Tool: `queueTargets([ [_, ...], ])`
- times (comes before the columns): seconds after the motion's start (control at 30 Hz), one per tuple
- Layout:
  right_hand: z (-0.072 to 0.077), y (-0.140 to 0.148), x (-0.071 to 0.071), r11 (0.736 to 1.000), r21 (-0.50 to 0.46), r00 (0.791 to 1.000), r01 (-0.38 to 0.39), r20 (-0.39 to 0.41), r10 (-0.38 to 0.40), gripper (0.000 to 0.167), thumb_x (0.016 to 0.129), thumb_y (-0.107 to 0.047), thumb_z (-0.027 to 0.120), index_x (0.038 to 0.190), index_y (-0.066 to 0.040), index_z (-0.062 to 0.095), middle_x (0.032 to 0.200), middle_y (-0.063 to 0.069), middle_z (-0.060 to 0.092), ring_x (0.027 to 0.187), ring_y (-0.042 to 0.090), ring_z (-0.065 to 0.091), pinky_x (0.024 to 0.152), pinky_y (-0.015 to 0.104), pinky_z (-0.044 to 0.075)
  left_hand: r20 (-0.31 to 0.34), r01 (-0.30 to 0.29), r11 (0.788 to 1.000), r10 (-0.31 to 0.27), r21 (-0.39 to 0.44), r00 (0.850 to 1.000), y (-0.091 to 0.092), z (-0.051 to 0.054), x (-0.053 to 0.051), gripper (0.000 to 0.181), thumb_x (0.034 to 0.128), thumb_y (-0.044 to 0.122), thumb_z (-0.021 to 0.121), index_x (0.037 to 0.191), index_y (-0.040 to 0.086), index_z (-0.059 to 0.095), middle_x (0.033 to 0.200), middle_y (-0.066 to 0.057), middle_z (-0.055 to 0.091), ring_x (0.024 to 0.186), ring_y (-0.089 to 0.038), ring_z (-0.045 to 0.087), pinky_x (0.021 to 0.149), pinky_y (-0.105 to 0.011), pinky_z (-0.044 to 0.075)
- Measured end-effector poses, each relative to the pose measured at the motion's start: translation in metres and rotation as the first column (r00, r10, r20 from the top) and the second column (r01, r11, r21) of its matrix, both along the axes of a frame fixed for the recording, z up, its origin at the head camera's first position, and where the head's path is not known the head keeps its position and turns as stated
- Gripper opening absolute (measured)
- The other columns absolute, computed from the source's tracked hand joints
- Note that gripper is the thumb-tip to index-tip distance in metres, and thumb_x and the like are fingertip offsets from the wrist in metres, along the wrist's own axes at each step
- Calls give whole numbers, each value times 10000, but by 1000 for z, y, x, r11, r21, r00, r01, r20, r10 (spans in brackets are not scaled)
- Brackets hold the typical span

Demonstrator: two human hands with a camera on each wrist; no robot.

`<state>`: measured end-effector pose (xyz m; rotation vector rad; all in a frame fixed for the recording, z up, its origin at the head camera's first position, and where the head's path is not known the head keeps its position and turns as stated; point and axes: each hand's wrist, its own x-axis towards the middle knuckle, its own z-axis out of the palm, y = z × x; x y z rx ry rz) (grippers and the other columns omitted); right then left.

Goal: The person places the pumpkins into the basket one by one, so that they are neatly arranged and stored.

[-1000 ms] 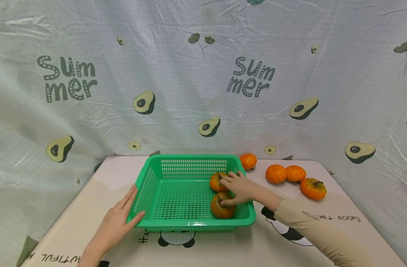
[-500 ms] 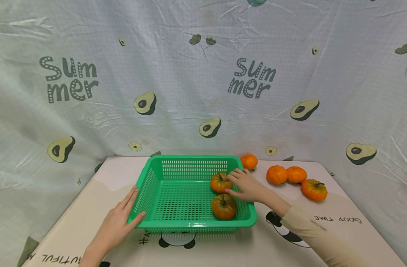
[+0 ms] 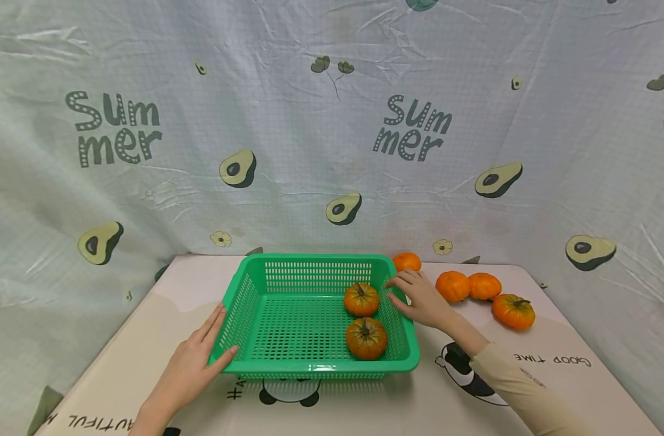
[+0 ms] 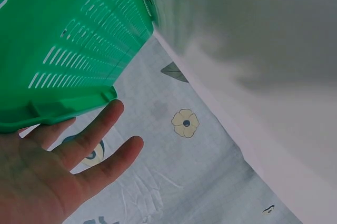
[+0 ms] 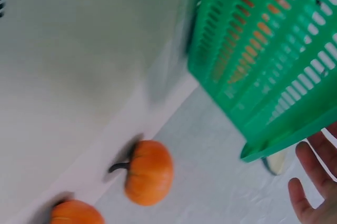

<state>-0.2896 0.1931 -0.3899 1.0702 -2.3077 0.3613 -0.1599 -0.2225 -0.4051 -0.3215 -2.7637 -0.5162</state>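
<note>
Clearly the patterned cloth is largest, hanging behind the green basket, while the table spreads beneath it. At the basket's left wall, the person's left hand rests with straight fingers, thumb spread apart over the front corner. Above its right rim is the right hand, fingers loosely bent, thumb parted from them; whether it touches the rim, one cannot tell. A front pumpkin and a rear pumpkin sit inside the basket, near its right wall, which stands between them and the others. Well right of the basket lies a stemmed pumpkin; nearer it, a left-hand pumpkin and its neighbour sit side by side. Smallest-looking, a corner pumpkin is partly hidden by the basket's back right corner.
</note>
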Motion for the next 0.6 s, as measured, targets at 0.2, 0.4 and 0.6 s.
queueTargets([
  [0.2,-8,13,-11,992,-103,997,67,-19,-69,125,796,-121,631,920,-101,626,873,4,619,828,166,530,680,317,390,-3,-4,1000,4,0,1000,0,1,0,702,864,382,537,1399,15,268,1448,-164,273,1123,-428,468,824,-553,421],
  [0.4,-17,24,-29,972,-153,983,178,-26,-184,131,793,-87,616,919,-50,609,843,71,615,766,224,522,655,366,385,-3,-5,1000,5,-2,1000,1,0,0,702,862,382,540,1397,13,273,1443,-169,281,1122,-425,470,825,-553,421],
  [0.6,-19,32,-44,950,-172,963,259,-35,-269,142,799,-81,593,920,-10,612,842,122,616,760,275,537,642,420,405,-6,-2,1000,2,0,1000,1,0,0,700,863,379,541,1395,10,275,1440,-173,285,1129,-424,466,836,-550,417],
])
